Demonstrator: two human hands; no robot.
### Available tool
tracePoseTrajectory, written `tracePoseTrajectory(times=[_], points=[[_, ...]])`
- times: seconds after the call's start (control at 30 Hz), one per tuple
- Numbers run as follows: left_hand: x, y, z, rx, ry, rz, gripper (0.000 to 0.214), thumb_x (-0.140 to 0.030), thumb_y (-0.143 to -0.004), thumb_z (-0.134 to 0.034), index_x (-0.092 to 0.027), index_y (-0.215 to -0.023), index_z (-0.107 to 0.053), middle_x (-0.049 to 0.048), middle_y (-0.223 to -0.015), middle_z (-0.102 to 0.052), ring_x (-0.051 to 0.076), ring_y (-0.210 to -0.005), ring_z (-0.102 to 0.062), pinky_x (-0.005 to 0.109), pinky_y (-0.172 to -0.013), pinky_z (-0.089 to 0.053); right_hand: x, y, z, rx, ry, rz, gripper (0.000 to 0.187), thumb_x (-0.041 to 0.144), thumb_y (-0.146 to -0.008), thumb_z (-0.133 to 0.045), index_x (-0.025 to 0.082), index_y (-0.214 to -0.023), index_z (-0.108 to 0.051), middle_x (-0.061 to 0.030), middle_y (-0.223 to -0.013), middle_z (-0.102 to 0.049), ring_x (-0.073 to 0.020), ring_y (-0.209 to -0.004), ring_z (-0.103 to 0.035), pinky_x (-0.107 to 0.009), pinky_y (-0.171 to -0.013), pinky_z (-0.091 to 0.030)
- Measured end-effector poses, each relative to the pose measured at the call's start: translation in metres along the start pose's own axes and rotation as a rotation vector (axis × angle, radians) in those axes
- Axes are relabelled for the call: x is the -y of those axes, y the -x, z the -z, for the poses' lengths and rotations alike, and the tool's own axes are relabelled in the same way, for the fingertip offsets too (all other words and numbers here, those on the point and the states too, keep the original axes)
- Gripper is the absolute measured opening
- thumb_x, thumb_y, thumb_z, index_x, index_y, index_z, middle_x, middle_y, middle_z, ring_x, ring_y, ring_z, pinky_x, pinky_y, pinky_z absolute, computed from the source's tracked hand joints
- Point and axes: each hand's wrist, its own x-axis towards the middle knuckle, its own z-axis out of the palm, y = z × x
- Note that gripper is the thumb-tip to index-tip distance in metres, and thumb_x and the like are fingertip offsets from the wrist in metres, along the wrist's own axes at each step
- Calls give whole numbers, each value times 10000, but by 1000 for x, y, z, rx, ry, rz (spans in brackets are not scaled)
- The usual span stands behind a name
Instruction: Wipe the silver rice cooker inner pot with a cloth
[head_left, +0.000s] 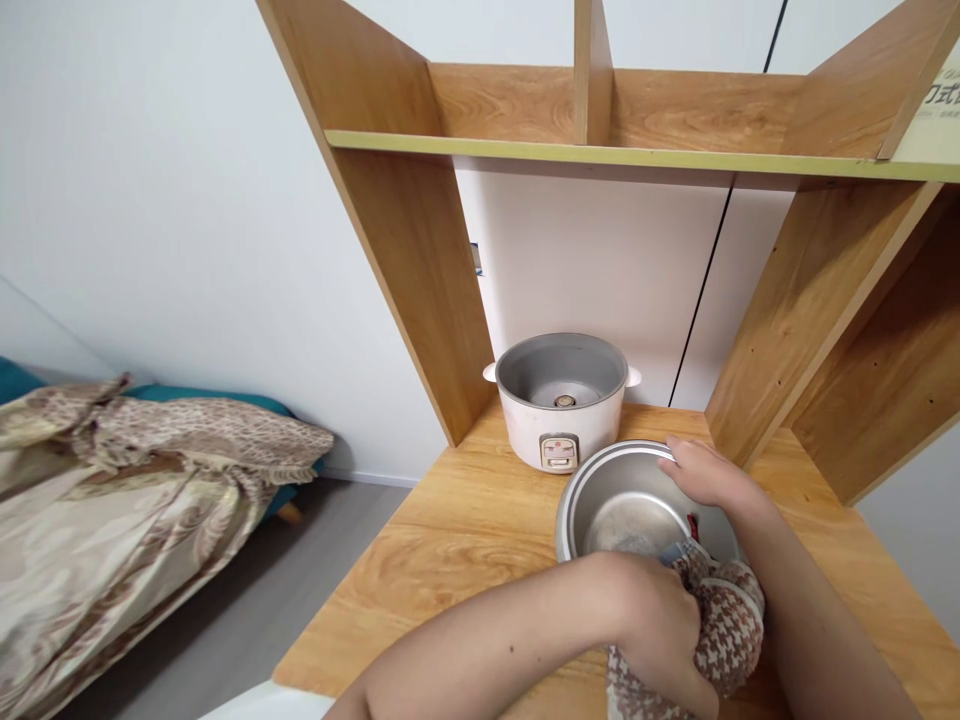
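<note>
A silver metal inner pot (600, 505) of a rice cooker rests on the wooden desktop. My right hand (701, 472) grips its far right rim, thumb and fingers closed over the edge. My left hand (652, 625) is closed on a brown-and-white houndstooth cloth (731, 625) at the pot's near side. Part of the cloth lies over the rim into the pot, and another part hangs down below my hand. My left fingertips are hidden by the hand and cloth. Behind the pot stands the white rice cooker body (517, 425), lidless, with its grey inside showing.
Wooden shelf boards (405, 270) rise on both sides of the desktop (420, 540), with a shelf (645, 158) overhead. To the left, a sofa or bed draped in a patterned cover (150, 500) stands by the wall. Grey floor (300, 550) lies between.
</note>
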Motion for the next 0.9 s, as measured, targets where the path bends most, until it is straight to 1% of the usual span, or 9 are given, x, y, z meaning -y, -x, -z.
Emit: tracePoseTrajectory(times=[0.17,0.27,0.47,0.63,0.9], points=[[0,0,0,1,-8,-11,811,-660,-801,-483,-24,-1260,-690,237,-1141,-744,344,-990,-722,409,-812,-553,0,0,1,-4,1,4,305,352,-1009,-404,153,-1124,-605,-187,-1155,-724,-312,-1082,-679,-352,-805,-432],[-1,0,1,0,-4,-5,809,-653,-788,-506,-14,-1249,-692,246,-1133,-743,348,-978,-722,412,-799,-555,-1,-1,0,-3,2,4,304,352,-1010,-406,152,-1118,-608,-189,-1154,-723,-315,-1081,-680,-355,-806,-434],[-1,0,0,-5,2,21,773,-637,-772,-523,-75,-1277,-689,202,-1142,-751,333,-993,-723,400,-813,-549,-2,-2,-3,-3,-4,6,302,360,-1010,-402,156,-1118,-597,-185,-1165,-720,-321,-1104,-673,-358,-813,-436],[1,-1,0,-1,3,-4,809,-660,-773,-506,-30,-1242,-700,245,-1117,-746,349,-964,-723,417,-784,-557,-4,-2,-3,-7,-6,7,295,361,-1004,-403,162,-1112,-593,-184,-1169,-719,-317,-1102,-673,-358,-813,-439],[0,-1,-1,-15,1,-6,819,-656,-783,-508,-14,-1258,-690,252,-1122,-744,349,-965,-728,414,-791,-555,-5,-2,-4,-14,-11,12,307,374,-1005,-392,168,-1112,-592,-184,-1174,-717,-319,-1110,-673,-365,-825,-442]])
